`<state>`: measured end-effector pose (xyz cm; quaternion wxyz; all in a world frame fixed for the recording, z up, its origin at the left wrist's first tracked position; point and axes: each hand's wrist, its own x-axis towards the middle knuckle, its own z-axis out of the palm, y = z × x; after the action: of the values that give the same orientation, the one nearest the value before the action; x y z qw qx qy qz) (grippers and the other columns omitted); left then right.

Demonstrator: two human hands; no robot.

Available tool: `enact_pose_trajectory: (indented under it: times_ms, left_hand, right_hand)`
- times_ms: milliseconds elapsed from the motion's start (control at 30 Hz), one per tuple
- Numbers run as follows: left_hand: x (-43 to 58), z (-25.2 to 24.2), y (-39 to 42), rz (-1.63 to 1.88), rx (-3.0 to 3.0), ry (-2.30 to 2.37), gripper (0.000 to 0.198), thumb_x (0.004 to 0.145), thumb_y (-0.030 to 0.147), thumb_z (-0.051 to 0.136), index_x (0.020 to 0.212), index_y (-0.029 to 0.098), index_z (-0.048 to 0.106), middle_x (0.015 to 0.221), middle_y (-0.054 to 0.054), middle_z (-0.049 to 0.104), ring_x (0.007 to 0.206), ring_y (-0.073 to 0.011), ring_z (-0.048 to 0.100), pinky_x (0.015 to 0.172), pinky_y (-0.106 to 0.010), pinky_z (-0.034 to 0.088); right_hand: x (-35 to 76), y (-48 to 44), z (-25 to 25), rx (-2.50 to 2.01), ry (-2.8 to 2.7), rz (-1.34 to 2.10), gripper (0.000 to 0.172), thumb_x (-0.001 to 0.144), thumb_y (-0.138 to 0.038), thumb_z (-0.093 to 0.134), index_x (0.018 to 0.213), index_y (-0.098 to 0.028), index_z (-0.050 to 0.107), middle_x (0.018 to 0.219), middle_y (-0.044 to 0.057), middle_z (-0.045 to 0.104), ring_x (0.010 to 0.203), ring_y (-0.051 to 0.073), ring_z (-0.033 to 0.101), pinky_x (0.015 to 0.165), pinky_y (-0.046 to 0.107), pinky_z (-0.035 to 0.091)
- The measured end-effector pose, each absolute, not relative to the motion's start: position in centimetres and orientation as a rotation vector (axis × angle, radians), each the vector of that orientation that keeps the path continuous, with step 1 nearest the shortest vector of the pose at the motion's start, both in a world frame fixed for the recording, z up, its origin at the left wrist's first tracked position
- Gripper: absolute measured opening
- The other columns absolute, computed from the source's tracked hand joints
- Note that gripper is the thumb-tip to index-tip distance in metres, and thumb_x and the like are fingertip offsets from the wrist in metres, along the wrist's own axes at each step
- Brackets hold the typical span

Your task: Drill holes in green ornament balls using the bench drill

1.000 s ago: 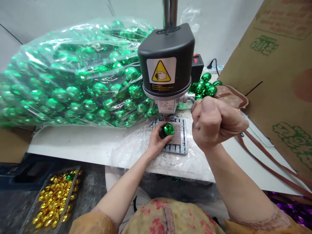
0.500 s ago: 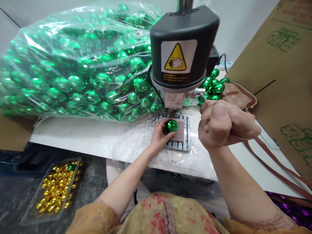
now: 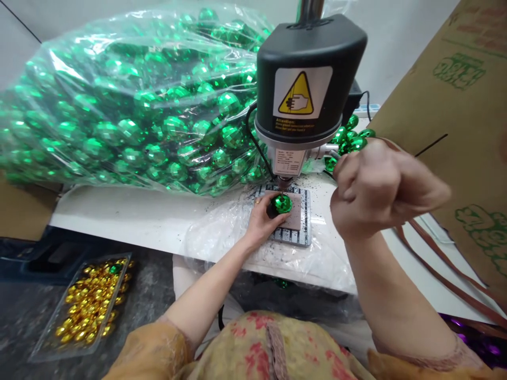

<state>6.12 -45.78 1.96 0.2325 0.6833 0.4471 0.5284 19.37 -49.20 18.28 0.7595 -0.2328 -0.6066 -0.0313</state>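
Observation:
With thumb and fingers, my left hand grips a shiny green faceted ball on the pad over the metal base plate. Right above the ball is the chuck of a small black-headed bench drill press. My right hand, slightly smeared by motion, is closed in a fist at the drill's side lever. The hand hides most of that lever's handle. Dark shavings lie scattered around the base plate.
A big clear bag of green balls fills the left and back. More green balls lie behind my right hand. Cardboard stands at the right, with brown straps below. A clear tray of gold balls sits lower left.
My right hand has risen and shifted a little to the right. My left hand still holds the green ball under the drill. The whole view has shifted slightly.

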Motion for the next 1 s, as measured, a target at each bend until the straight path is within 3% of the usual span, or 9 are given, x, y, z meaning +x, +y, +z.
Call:
enact_pose_trajectory:
  times_ms: [133,300,433,500,600,767,833,933,1000]
  left_hand:
    - [6.3,1.9,-45.7,1.486,1.791,1.228,0.055,0.072,0.033,0.08,0.121,0.021,0.058,0.119,-0.009,0.064,0.112,-0.026,0.059,0.098,-0.042,0.048]
    - [5.9,2.4,-47.9,1.659,1.844,1.283,0.049,0.076,0.033,0.077,0.12,0.022,0.058,0.113,-0.008,0.065,0.107,-0.0239,0.063,0.093,-0.04,0.052]
    - [4.3,1.5,-53.2,1.642,2.299,1.031,0.046,0.084,0.025,0.07,0.127,0.028,0.056,0.131,-0.011,0.055,0.116,-0.0237,0.059,0.092,-0.037,0.054]
    - [3.0,-0.1,-56.0,1.502,2.609,0.819,0.049,0.084,0.025,0.07,0.13,0.032,0.055,0.141,-0.011,0.047,0.111,-0.0225,0.061,0.086,-0.033,0.055]
    - [1.1,-3.6,-58.7,1.104,3.087,0.445,0.049,0.086,0.03,0.066,0.133,0.036,0.052,0.134,-0.011,0.056,0.099,-0.0196,0.063,0.075,-0.028,0.055]
    - [0.1,-6.4,-59.3,0.465,3.27,0.66,0.049,0.089,0.024,0.054,0.138,0.026,0.048,0.123,-0.014,0.062,0.087,-0.0197,0.061,0.072,-0.03,0.051]
    - [1.1,-5.2,-59.0,0.631,3.288,0.568,0.042,0.09,0.02,0.051,0.131,0.021,0.053,0.118,-0.014,0.064,0.083,-0.0185,0.06,0.068,-0.029,0.05]
    - [4.8,-2.0,-57.5,1.146,3.189,0.322,0.027,0.09,0.015,0.049,0.114,0.015,0.06,0.102,-0.012,0.066,0.077,-0.0168,0.058,0.062,-0.027,0.047]
    - [8.4,0.4,-55.3,1.271,3.108,0.396,0.025,0.089,0.015,0.049,0.112,0.014,0.061,0.093,-0.011,0.065,0.075,-0.0176,0.057,0.063,-0.029,0.047]
  right_hand:
    - [18.5,-48.9,21.3,-0.404,-1.153,0.011,0.046,0.085,-0.015,0.058,0.047,-0.024,0.034,0.041,-0.005,0.031,0.036,0.01,0.033,0.041,0.031,0.024]
    - [18.5,-48.4,22.2,-0.393,-1.183,0.031,0.047,0.087,-0.014,0.056,0.048,-0.024,0.032,0.041,-0.005,0.032,0.037,0.009,0.032,0.042,0.03,0.023]
    - [18.7,-48.7,21.8,-0.445,-1.188,0.049,0.047,0.091,-0.016,0.054,0.05,-0.022,0.032,0.045,-0.005,0.033,0.039,0.007,0.035,0.045,0.027,0.026]
    - [18.7,-48.8,21.8,-0.452,-1.202,0.052,0.047,0.091,-0.016,0.054,0.05,-0.021,0.031,0.046,-0.006,0.033,0.04,0.006,0.035,0.045,0.026,0.027]
    - [18.7,-48.7,21.8,-0.416,-1.192,0.056,0.047,0.092,-0.017,0.053,0.051,-0.021,0.03,0.046,-0.006,0.033,0.04,0.005,0.034,0.045,0.025,0.027]
    - [18.6,-48.4,21.7,-0.35,-1.182,0.084,0.047,0.091,-0.016,0.055,0.05,-0.021,0.034,0.045,-0.007,0.031,0.039,0.004,0.031,0.044,0.027,0.023]
    - [18.6,-48.4,21.7,-0.348,-1.178,0.101,0.046,0.091,-0.017,0.056,0.05,-0.02,0.036,0.046,-0.007,0.03,0.04,0.004,0.031,0.044,0.027,0.023]
    - [18.5,-48.4,21.6,-0.386,-1.177,0.104,0.046,0.092,-0.022,0.055,0.051,-0.019,0.036,0.048,-0.007,0.029,0.041,0.003,0.032,0.044,0.024,0.025]
    - [18.5,-48.4,21.6,-0.405,-1.176,0.095,0.046,0.093,-0.025,0.055,0.052,-0.019,0.034,0.049,-0.007,0.029,0.043,0.003,0.032,0.044,0.023,0.025]
